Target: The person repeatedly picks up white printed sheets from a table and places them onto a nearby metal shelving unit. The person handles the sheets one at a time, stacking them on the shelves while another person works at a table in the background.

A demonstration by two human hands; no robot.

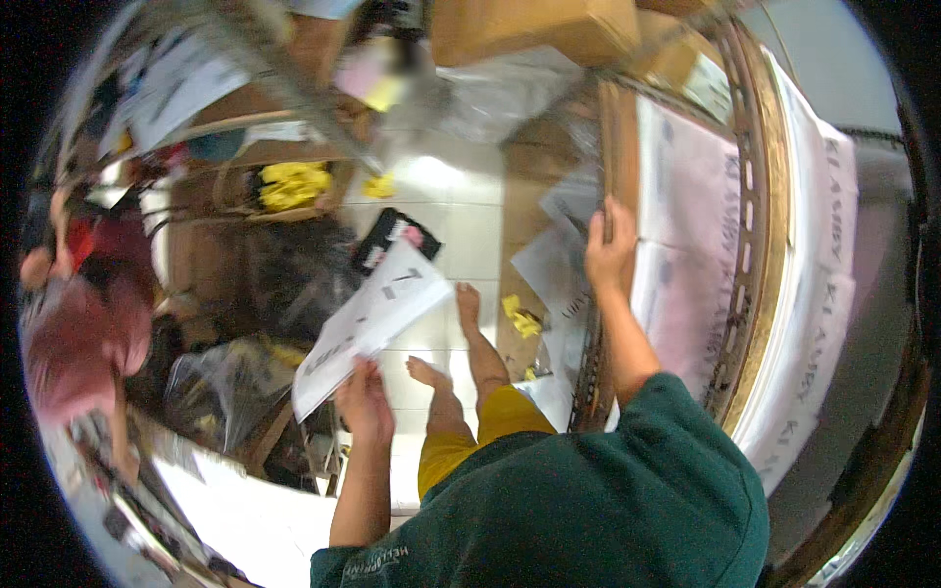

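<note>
My left hand (367,404) is closed on the lower corner of a white printed sheet (377,318), thumb on top. It may be a flat packet. The sheet is held out at a slant above the floor, its far end near a dark box with a pink patch (397,243). Out to the right, my right hand (613,240) has its fingers curled round the brown edge of a shelf rack (618,137). Stacks of white printed packets (676,206) lie on that rack, just right of this hand.
A person in a pinkish garment (83,338) is at the far left. Yellow scraps fill a box (294,186), and more yellow scraps (521,318) lie by the rack's foot. A clear plastic bag (230,387) sits at lower left. Cardboard boxes (534,29) stand at the back.
</note>
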